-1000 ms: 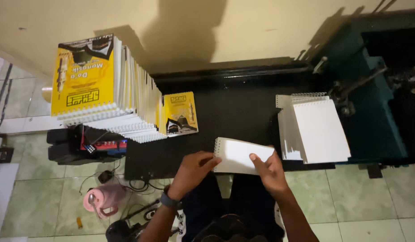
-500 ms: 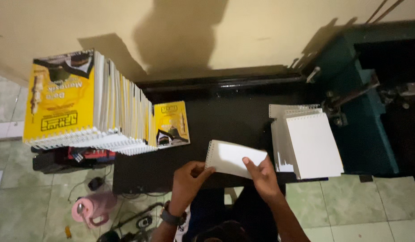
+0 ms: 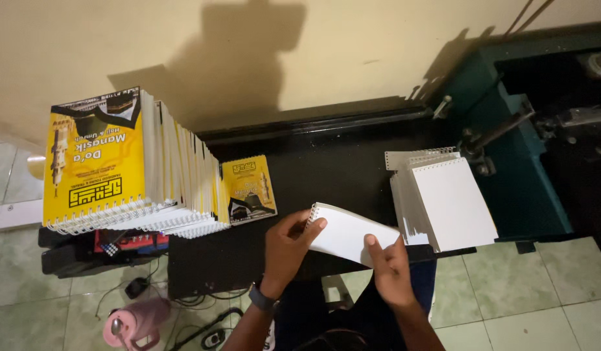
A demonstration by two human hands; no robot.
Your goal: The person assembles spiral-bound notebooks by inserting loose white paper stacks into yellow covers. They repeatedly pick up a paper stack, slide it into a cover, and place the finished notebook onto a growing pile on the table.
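Black worktable against a cream wall, stacked with spiral-bound booklets.
Both hands pinch one white booklet point(image 3: 349, 235) above the table's point(image 3: 313, 169) near edge: left hand point(image 3: 289, 247) at its coil end, right hand point(image 3: 388, 272) at the other. Beside it lies a white stack point(image 3: 453, 201); a yellow stack point(image 3: 118, 175) stands well left.
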